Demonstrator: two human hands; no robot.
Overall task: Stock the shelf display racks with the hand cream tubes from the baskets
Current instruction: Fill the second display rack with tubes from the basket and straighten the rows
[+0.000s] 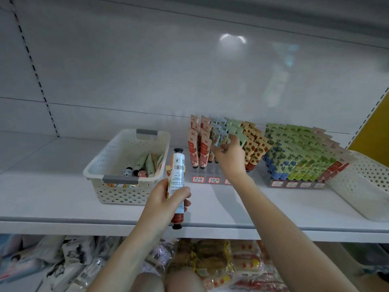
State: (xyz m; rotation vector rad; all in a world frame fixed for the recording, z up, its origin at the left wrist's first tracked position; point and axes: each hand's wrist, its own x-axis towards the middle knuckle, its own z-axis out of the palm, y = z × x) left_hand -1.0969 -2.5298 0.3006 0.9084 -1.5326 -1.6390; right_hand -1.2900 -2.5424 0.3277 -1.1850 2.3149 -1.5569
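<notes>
The shelf (pixel 273 207) has two baskets, the left basket (pixel 117 192) and the right basket (pixel 368 186) at its right edge. Between them stand two racks, the left rack (pixel 213 180) and the right rack (pixel 294 183). The left hand (pixel 164 199) holds two tubes (pixel 177 169). The right hand (pixel 229 153) holds one tube (pixel 222 140).

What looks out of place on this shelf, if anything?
Nothing looks spilled or damaged. One small oddity: the tube in the left hand points cap up, while the racked tubes stand cap down.

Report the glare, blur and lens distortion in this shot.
Head view: a glare patch sits on the white back panel; the wide lens bows the shelf edge and slotted upright; the packets on the lower shelf look soft, while the barcode on the hand cream tube in the left hand shows clearly.
</notes>
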